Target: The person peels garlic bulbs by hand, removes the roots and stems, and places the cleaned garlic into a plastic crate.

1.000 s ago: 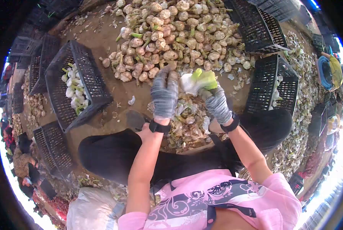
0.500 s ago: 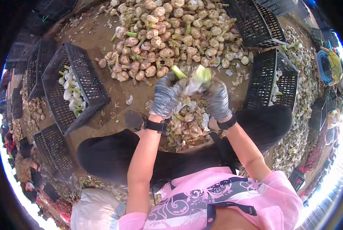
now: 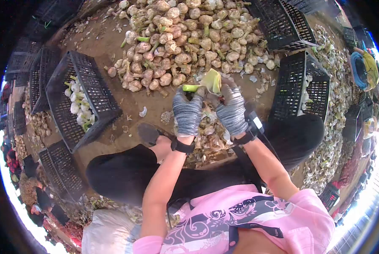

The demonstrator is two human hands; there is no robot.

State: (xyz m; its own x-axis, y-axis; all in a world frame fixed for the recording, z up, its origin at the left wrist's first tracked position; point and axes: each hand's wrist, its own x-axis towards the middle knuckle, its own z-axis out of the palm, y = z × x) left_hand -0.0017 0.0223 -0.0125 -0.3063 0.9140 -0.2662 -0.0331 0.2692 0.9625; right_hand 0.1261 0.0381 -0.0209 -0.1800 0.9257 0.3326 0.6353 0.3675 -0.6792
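My left hand, in a grey knitted glove, is closed on the green stalk of a garlic piece. My right hand, gloved alike, pinches pale green leafy layers that flare up between both hands. The bulb end is hidden by my fingers. Beneath and between the hands lies a heap of loose papery skins. Just beyond them spreads a large pile of unpeeled garlic bulbs.
On the left a black crate holds cleaned white garlic. Another black crate with some white garlic stands at the right, beside stacked crates. Skins litter the far right. People are at the far left edge.
Both hands have drawn slightly closer together. The stalk has turned to lie nearly level, and the pale leaves now stand spread open and tilted to the left.
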